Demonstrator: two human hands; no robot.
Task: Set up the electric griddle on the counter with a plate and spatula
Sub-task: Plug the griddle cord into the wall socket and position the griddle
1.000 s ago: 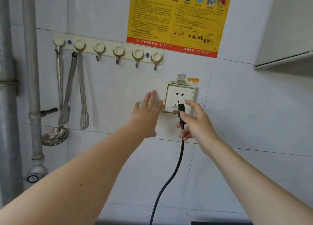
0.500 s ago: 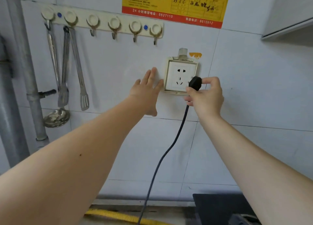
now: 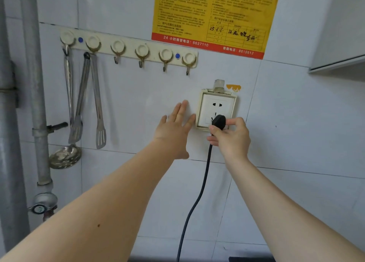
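Observation:
A white wall socket point(image 3: 217, 108) sits on the tiled wall. My right hand point(image 3: 231, 137) pinches a black plug point(image 3: 218, 121) held against the socket's lower slots; whether the pins are in is hidden. Its black cord point(image 3: 199, 192) hangs down out of the frame. My left hand point(image 3: 174, 127) lies flat on the tile, fingers straight, just left of the socket. A slotted metal spatula point(image 3: 98, 107) hangs from the hook rail point(image 3: 128, 46) at the left. The griddle and plate are out of view.
Metal tongs point(image 3: 78, 111) and a skimmer ladle point(image 3: 65, 157) hang beside the spatula. Grey pipes point(image 3: 37, 103) with a valve run down the left edge. A yellow notice point(image 3: 213, 17) is above the socket, and a cabinet corner point(image 3: 339, 36) at the upper right.
My right hand has moved the plug from the socket's right edge onto its lower slots. The view has tilted up slightly. My left hand stays flat on the wall.

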